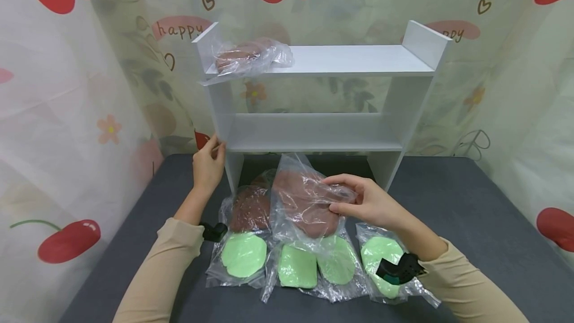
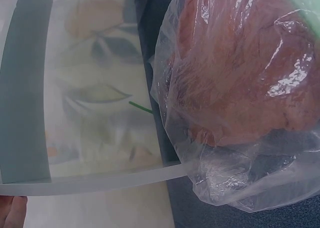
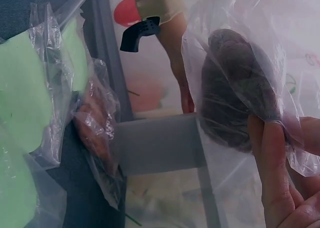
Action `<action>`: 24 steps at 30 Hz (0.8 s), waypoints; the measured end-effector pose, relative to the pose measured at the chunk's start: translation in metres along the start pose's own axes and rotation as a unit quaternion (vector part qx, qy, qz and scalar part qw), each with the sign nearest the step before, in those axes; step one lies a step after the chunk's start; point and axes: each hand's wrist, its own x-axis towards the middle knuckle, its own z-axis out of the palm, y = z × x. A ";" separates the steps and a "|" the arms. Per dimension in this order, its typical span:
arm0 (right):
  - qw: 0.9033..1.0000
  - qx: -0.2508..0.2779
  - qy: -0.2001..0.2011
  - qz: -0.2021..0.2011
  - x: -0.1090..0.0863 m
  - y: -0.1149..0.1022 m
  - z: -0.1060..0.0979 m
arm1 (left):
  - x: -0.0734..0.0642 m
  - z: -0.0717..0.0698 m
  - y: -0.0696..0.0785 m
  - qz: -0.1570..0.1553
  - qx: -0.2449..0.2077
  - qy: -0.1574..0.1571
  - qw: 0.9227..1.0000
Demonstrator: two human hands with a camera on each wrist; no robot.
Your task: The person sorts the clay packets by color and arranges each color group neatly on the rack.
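In the head view my right hand (image 1: 372,202) pinches a clear plastic bag (image 1: 305,203) with a flat, reddish-brown lump inside, held up in front of the shelf's lower opening. The right wrist view shows the fingers (image 3: 274,173) gripping the edge of this bag (image 3: 232,87), its lump looking darker there. My left hand (image 1: 208,166) holds the front edge of the left side panel of the white shelf unit (image 1: 314,133). Only its fingertips (image 2: 14,213) show in the left wrist view. Another bagged brown lump (image 1: 250,208) lies on the table near the left hand.
On the top board, at the left, sits a bagged brown lump (image 1: 244,56). Bagged light-green pieces (image 1: 297,265) lie in a row along the front of the dark table (image 1: 457,213). A patterned curtain (image 1: 350,9) hangs behind and at both sides.
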 end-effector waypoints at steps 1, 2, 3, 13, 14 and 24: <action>1.000 0.000 0.000 -0.004 0.000 -0.001 0.000 | 0.000 0.000 0.000 0.000 0.000 0.000 1.000; 1.000 0.000 0.000 -0.010 -0.001 -0.003 -0.001 | 0.000 0.000 0.000 0.001 0.000 -0.001 1.000; 1.000 0.000 0.001 -0.015 -0.001 -0.004 -0.001 | 0.000 0.000 0.000 0.002 0.000 -0.001 1.000; 0.997 -0.001 0.021 -0.068 -0.006 -0.021 -0.010 | 0.001 0.000 -0.001 0.003 0.002 0.003 1.000; 0.997 0.003 0.021 -0.077 -0.006 -0.022 -0.011 | 0.000 0.000 0.000 0.002 0.002 0.004 1.000; 0.989 0.003 0.042 -0.142 -0.010 -0.038 -0.024 | 0.000 0.000 0.001 -0.006 0.004 0.004 1.000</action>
